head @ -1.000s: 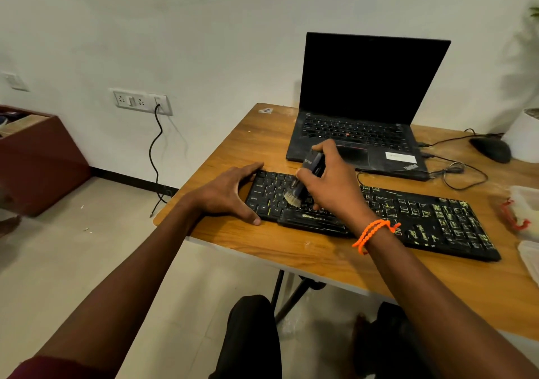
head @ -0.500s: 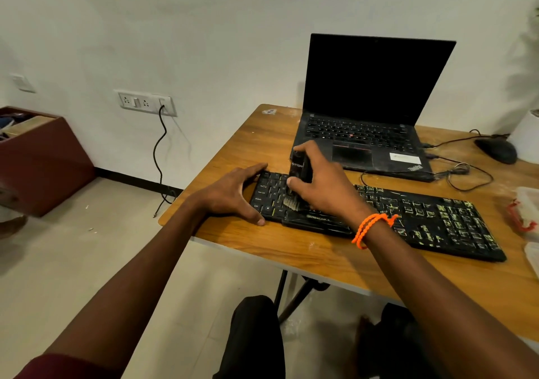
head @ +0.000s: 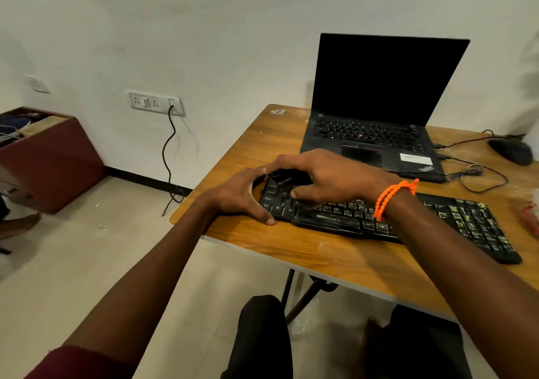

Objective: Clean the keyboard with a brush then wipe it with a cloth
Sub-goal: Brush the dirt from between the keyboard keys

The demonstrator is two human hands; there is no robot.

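My left hand [head: 242,194] clamps the left end of the keyboard [head: 408,221], thumb on the front edge and fingers curled over the back edge, so the board won't slide while I scrub. My right hand [head: 323,177] is wrapped round the dark brush [head: 284,180], low over the far-left keys; bristles are hidden under my fingers, so contact can't be confirmed. Keyboard lies along the front of the wooden table [head: 291,250], just before the open laptop [head: 376,110]. Brushing stage, I judge; left keys in hand, rest of the rows and the wipe remaining. No cloth clearly visible.
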